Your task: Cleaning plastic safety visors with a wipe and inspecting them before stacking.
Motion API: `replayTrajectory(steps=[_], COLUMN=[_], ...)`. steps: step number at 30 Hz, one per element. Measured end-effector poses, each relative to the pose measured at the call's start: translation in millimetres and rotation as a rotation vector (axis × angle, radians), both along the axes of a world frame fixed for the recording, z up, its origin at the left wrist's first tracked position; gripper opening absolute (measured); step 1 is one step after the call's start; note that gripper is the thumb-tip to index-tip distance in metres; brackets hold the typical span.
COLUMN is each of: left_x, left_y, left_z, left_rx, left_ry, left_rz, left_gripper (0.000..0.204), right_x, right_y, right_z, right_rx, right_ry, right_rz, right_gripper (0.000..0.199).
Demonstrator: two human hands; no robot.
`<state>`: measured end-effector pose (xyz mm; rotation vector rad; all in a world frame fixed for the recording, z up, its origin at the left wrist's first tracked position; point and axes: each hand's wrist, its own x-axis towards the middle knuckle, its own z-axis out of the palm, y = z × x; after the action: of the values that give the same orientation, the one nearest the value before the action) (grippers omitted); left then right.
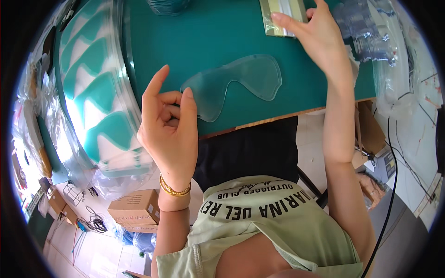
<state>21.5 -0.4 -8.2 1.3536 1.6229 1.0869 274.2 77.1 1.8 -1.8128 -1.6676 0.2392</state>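
A clear, curved goggle-shaped lens [211, 95] lies flat on the green tabletop, its nose notch facing me. My left hand [169, 116] is at the lens's left edge. Its index finger stretches up and its thumb stands apart, while the other fingers curl with nothing seen in them. At the far right, my right hand [320, 39] is on a flat yellowish pad [273, 28] with a white strip. The thumb lies across the pad's top and the other fingers are at its right side, partly cut off by the picture's edge.
Stacked clear sheets with wavy cut-outs [92, 88] line the table's left side. A bluish round container [168, 5] stands at the far edge. Crumpled clear plastic [375, 37] covers the right end. A black chair [250, 148] and a cardboard box [134, 207] are below the table.
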Motion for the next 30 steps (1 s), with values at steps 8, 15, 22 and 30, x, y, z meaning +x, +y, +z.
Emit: replayTrajectory(steps=[8,15,22,30], left_x=[0,-1,-1,3], left_y=[1,-1,0,-1], left_z=[1,1,-3,0], left_rx=[-0.012,-0.014,0.018,-0.029], left_ry=[0.01,-0.032,-0.014,-0.048], left_rz=[-0.025,-0.014,-0.022,-0.005], left_gripper=[0.041,0.042,0.04,0.043], right_x=[-23,-27,1,-17], right_y=[-60,-74,-87,-93], right_z=[42,41,33,15], right_rx=[-0.288,-0.328,-0.357,-0.378], right_ry=[0.501,-0.053,0.362,0.426], right_rz=[0.069,0.102,0.099,0.028], right_gripper=[0.051,0.041,0.035,0.034])
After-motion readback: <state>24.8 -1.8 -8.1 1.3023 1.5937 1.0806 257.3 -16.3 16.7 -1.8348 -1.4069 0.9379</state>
